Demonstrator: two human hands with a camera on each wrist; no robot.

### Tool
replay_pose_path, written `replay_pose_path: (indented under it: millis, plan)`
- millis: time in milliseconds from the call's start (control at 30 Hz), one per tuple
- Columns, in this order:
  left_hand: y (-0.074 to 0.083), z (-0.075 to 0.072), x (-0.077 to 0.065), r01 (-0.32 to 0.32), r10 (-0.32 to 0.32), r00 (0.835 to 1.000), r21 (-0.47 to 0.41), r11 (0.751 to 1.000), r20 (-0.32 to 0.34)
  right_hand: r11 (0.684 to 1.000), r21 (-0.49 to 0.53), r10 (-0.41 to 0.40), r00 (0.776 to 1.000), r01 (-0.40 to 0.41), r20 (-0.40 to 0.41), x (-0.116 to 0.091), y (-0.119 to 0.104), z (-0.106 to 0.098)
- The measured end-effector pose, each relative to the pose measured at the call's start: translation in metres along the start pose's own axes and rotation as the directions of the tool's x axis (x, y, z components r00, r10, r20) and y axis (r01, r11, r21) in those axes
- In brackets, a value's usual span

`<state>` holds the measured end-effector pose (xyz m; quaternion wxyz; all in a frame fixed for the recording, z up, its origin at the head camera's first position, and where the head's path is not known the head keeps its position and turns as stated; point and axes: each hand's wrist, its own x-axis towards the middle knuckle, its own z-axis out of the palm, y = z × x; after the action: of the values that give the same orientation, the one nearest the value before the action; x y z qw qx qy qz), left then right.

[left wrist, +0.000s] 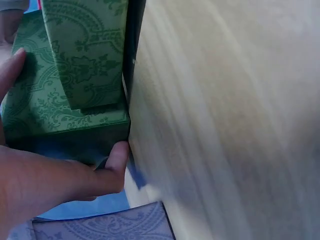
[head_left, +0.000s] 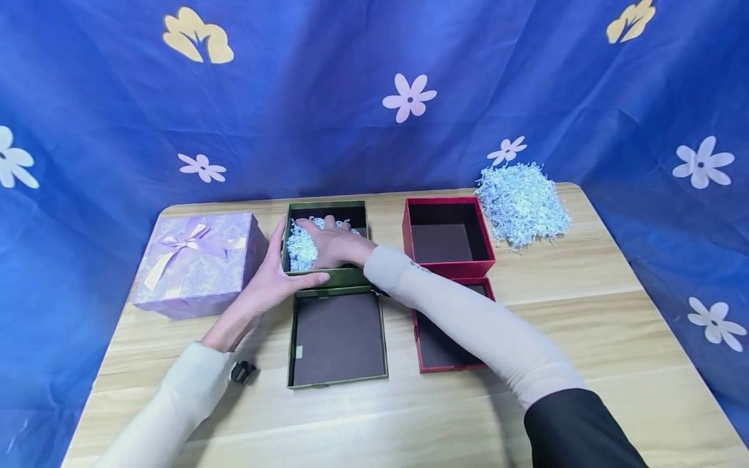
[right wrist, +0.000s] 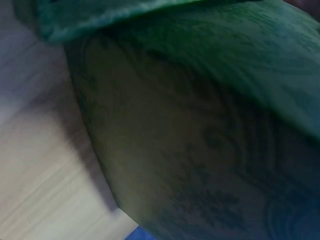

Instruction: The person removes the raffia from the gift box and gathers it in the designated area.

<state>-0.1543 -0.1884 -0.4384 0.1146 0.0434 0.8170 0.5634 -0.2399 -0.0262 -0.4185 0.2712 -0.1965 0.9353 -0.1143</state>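
A green patterned box (head_left: 345, 278) stands at the back of the table, with pale blue shredded paper (head_left: 301, 249) in its left part. My left hand (head_left: 270, 281) holds the box at its front left corner, thumb along the front wall and fingers on the left side. Inside the box, my right hand (head_left: 341, 246) rests on the shredded paper with its fingers spread; some fingertips are hidden. The right wrist view shows only the box's green wall (right wrist: 175, 140). The green lid (head_left: 338, 338) lies in front of the box, inner side up.
A lilac gift box (head_left: 199, 263) with a ribbon bow stands at the left. To the right are a red box (head_left: 449, 234), its lid (head_left: 447, 338) partly under the right forearm, and a pile of blue shredded paper (head_left: 523, 203). A small black object (head_left: 242, 372) lies beside the left sleeve.
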Motion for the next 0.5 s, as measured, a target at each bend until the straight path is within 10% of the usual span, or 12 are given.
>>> replay_pose_path:
  millis: [500]
  plan:
    - [0.000,0.002,-0.001,0.017,-0.018,1.000,-0.047,0.999,-0.012,0.967,0.008,-0.251,0.961,0.254,-0.115,-0.006,0.005,-0.004]
